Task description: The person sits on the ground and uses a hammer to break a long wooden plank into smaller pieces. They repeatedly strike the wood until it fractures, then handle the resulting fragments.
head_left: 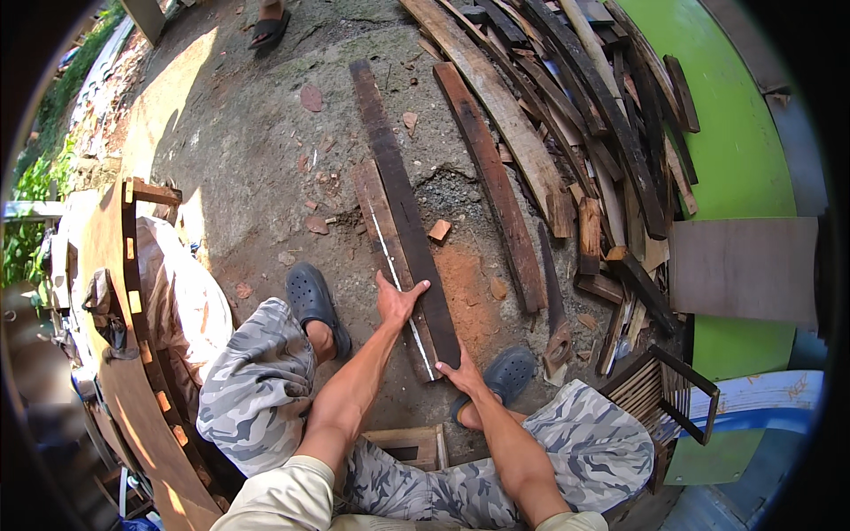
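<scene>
Two wooden planks lie side by side on the ground between my feet, pointing away from me. The dark plank (403, 203) reaches farther out. Against its left side lies a shorter brown plank (376, 196) with a thin white strip (390, 257) running along it. My left hand (398, 301) is laid across both planks near their middle, thumb toward the dark one and fingers over the left edge. At the near end, my right hand (462, 372) grips the dark plank's corner; the fingers underneath are hidden.
A handsaw (557, 341) lies right of my right shoe, near reddish sawdust (465, 288) and a small wood block (439, 231). Another plank (496, 186) and a big timber pile (611, 115) are farther right. At top left stands a person's sandalled foot (269, 28).
</scene>
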Tool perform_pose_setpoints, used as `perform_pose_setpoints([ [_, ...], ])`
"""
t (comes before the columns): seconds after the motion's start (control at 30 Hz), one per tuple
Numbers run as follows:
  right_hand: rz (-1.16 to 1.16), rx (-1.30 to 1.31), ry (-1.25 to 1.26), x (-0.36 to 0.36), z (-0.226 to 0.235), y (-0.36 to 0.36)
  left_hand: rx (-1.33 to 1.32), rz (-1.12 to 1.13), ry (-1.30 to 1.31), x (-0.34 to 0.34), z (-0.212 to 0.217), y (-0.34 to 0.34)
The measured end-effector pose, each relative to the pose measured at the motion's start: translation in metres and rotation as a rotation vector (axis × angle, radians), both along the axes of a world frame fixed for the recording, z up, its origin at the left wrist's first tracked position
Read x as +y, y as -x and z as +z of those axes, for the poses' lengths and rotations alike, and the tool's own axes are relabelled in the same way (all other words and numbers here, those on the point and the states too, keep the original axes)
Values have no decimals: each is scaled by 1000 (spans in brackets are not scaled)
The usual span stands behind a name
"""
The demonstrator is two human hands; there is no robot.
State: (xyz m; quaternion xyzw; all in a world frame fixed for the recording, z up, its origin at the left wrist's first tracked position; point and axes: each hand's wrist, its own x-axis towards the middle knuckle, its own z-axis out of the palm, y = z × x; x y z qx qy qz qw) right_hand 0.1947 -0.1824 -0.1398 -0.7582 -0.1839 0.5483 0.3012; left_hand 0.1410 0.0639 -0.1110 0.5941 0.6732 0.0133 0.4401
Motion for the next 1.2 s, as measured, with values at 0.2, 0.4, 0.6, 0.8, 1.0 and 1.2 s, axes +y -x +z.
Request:
perform_pose_setpoints([
  [0.2,-42,8,4,5,2,15,-27,-30,-26,3,3,5],
  [0.4,-96,98,-32,11,13,18,43,-85,21,9,0,-5],
  [0.6,-57,39,26,7,1,23,-166,-32,47,7,-12,5],
  [0.8,-19,-31,84,23,19,26,-304,34,146,8,-24,4],
  [1.0,64,-29,173,29,16,24,-27,66,390,20,-20,-9],
  [1.2,182,10,210,25,0,18,30,-16,317,14,-28,-6],
])
